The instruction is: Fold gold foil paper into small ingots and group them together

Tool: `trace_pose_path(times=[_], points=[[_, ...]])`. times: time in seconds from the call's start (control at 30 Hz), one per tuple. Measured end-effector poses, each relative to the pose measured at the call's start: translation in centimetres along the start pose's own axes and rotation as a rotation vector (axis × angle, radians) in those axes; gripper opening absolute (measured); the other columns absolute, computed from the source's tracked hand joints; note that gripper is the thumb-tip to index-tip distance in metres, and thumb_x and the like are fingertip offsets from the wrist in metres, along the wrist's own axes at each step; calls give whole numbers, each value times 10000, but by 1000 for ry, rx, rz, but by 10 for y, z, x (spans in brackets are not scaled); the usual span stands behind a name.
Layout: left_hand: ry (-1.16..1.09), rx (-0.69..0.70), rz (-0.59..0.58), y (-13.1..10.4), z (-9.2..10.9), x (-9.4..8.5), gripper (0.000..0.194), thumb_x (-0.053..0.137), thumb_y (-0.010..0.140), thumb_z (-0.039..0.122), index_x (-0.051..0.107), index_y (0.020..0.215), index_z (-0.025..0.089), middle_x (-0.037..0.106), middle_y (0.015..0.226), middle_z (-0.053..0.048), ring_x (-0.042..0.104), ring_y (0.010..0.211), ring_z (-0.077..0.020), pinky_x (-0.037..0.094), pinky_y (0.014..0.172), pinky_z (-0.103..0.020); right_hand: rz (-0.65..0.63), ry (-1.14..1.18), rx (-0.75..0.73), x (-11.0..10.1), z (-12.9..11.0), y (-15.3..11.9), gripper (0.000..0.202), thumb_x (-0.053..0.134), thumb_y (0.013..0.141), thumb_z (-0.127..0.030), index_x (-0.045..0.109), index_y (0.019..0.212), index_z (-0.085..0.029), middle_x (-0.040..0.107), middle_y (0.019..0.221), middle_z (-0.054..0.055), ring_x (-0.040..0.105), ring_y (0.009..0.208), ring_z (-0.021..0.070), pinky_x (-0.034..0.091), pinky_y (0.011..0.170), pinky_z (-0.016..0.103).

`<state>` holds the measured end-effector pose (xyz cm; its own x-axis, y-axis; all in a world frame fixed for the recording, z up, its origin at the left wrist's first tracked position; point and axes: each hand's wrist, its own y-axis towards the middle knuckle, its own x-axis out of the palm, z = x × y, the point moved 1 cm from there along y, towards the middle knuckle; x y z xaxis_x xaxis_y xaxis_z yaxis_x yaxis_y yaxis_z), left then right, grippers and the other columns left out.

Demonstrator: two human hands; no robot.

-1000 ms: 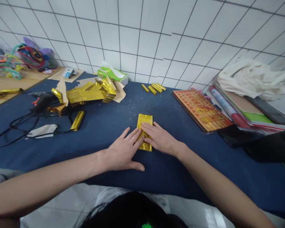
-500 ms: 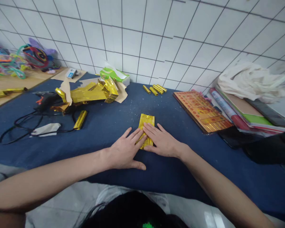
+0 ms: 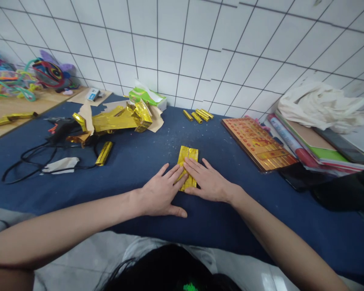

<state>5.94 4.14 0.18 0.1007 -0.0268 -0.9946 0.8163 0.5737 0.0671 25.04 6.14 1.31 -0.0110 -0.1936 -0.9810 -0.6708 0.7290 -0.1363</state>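
Note:
A flat gold foil piece [image 3: 188, 153] lies on the blue cloth near the front middle of the table. My left hand [image 3: 162, 192] rests with spread fingers, its fingertips on the foil's left side and its thumb on the cloth. From the right, my right hand [image 3: 209, 182] lies flat with its fingers over the foil's middle. The fingertips of both hands are close together, and they cover part of the foil. Neither hand grips anything.
Small gold rolls [image 3: 202, 115] lie near the wall. Crumpled gold foil [image 3: 115, 121], a black glue gun [image 3: 62, 129] with its cord and another gold roll [image 3: 104, 153] are at left. An orange-gold pack [image 3: 257, 143] and stacked books [image 3: 327, 151] stand at right.

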Motion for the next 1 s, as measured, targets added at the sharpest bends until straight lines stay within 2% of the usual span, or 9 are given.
trace_pose_path(times=[0.23, 0.33, 0.47, 0.63, 0.9, 1.0], points=[[-27, 9, 33, 1, -1, 2, 974, 285, 690, 788, 301, 1366, 86, 281, 1419, -215, 193, 1333, -340, 138, 1055, -519, 38, 85, -33, -17, -13, 10, 833, 230, 817, -672, 214, 1403, -81, 189, 1468, 150, 151, 1359, 259, 86, 1089, 502], [-26, 13, 43, 1, -1, 0, 934, 314, 679, 788, 374, 1334, 125, 310, 1402, -210, 213, 1319, -361, 128, 1053, -531, -13, 142, -93, -17, -19, 19, 864, 217, 809, -686, 188, 1407, -63, 139, 1479, 147, 113, 1367, 243, 110, 1098, 450], [-37, 6, 31, 1, 0, -1, 974, 300, 673, 798, 359, 1332, 83, 306, 1398, -229, 201, 1324, -359, 135, 1052, -528, -49, 149, -89, -7, -4, 31, 793, 148, 853, -628, 171, 1411, -65, 111, 1486, 135, 88, 1371, 223, 103, 1101, 441], [-58, -7, 8, 1, 0, 0, 995, 272, 685, 796, 273, 1370, 74, 331, 1394, -213, 223, 1320, -348, 131, 1052, -529, 29, 28, 49, 1, 23, 39, 741, 111, 860, -614, 155, 1420, -130, 113, 1490, 100, 95, 1369, 252, 85, 1072, 546], [-57, 18, -11, -9, 1, -2, 950, 270, 716, 770, 268, 1372, 82, 266, 1428, -211, 196, 1336, -333, 138, 1056, -511, 50, -21, 44, 4, 21, 40, 750, 112, 854, -622, 133, 1423, -133, 110, 1490, 98, 100, 1368, 254, 100, 1066, 558], [-60, 65, 5, -17, 7, -4, 938, 269, 721, 765, 289, 1360, 79, 298, 1419, -198, 224, 1331, -310, 117, 1069, -494, 48, -31, 40, 5, 22, 40, 765, 124, 850, -628, 138, 1421, -118, 114, 1489, 107, 105, 1366, 264, 107, 1062, 566]])
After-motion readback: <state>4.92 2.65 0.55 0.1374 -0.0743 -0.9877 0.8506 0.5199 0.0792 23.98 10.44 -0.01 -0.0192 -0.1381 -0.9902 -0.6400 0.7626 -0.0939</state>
